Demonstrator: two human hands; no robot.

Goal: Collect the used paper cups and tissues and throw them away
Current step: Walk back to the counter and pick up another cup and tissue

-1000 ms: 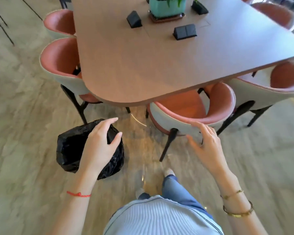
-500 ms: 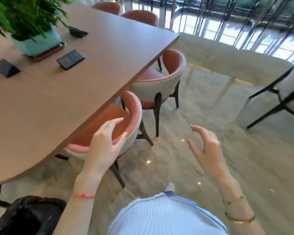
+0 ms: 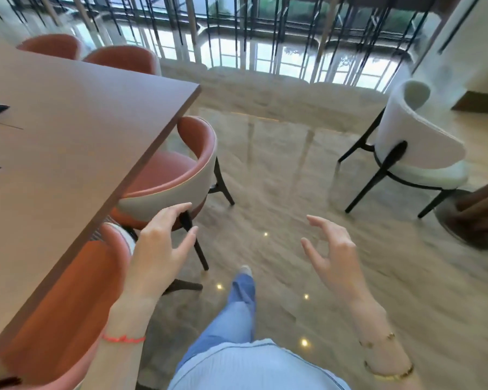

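No paper cups, tissues or bin bag show in the head view. My left hand (image 3: 164, 243) hangs open in the air, fingers spread, just in front of the back of a pink chair (image 3: 181, 175) tucked at the long brown table (image 3: 68, 142). It holds nothing. My right hand (image 3: 333, 251) is also open, fingers curled loosely, over bare floor to the right. One leg in blue jeans (image 3: 243, 299) steps forward between the hands.
Another pink chair (image 3: 68, 299) stands at the table's near left, and two more at the far end. A white chair (image 3: 417, 147) with black legs stands at the right, beside a round pedestal base (image 3: 473, 220). Glossy stone floor (image 3: 293, 178) runs ahead to tall windows.
The view has swung right, away from the black bin bag by the table's end, which is out of sight now. Both hands stay empty and open while I walk along the table.
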